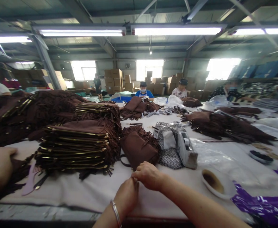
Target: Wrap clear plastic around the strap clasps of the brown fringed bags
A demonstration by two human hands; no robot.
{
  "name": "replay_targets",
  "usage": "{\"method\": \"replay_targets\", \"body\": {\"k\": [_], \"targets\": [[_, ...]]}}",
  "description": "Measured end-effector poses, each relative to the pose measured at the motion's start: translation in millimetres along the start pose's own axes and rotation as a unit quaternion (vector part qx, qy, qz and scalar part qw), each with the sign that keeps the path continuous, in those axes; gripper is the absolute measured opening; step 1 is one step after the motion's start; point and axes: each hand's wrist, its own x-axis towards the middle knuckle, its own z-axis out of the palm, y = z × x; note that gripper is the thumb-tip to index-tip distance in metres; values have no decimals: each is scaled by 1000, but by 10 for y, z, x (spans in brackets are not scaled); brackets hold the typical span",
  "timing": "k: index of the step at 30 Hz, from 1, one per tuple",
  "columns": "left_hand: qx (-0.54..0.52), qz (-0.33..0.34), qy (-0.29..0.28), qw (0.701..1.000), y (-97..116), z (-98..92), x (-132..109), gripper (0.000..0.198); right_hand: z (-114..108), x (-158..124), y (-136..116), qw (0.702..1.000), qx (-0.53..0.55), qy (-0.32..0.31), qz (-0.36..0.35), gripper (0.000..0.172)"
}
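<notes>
My left hand (126, 194), with a silver bangle at its wrist, is closed in front of a brown fringed bag (139, 148). Its fingers meet those of my right hand (148, 175), which is pinched at the bag's near edge. Something small lies between the two hands, too hidden to make out. The brown bag rests on the white-covered table (86, 193), its dark strap loop showing on the left. Left of it rises a stack of brown fringed pouches (74, 145) with gold zippers.
Another person's hand (1, 171) is at the far left, near a purple comb (31, 180). A tape dispenser (186, 150), patterned bag (169, 158), white bowl (216, 183) and purple plastic (259, 202) lie right. People sit across the table.
</notes>
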Motion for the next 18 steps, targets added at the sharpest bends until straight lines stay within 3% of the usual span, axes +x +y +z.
{"method": "replay_targets", "body": {"k": [2, 4, 8, 11, 12, 13, 14, 18], "targets": [[-84, -44, -24, 995, 35, 6, -11, 20, 23, -7, 12, 1000, -22, 8, -12, 5], [-237, -128, -70, 961, 56, -4, -31, 19, 72, -43, 29, 999, -26, 42, -8, 9], [-530, -211, -144, 809, -6, -68, -46, 19, 173, -119, 36, 992, 22, 126, -4, 12], [-666, -256, -176, 678, -85, -85, -27, 20, 220, -123, 9, 986, 43, 160, -3, 12], [-689, -268, -176, 650, -99, -73, -22, 20, 231, -117, -3, 985, 45, 167, -1, 12], [-697, -278, -169, 638, -103, -54, -18, 19, 239, -111, -14, 984, 46, 172, 2, 12], [-691, -285, -154, 646, -99, -28, -18, 16, 243, -107, -24, 984, 47, 174, 6, 13], [-570, -274, -84, 770, -35, 74, -48, 12, 197, -166, -16, 984, 84, 158, -2, 13]]}}
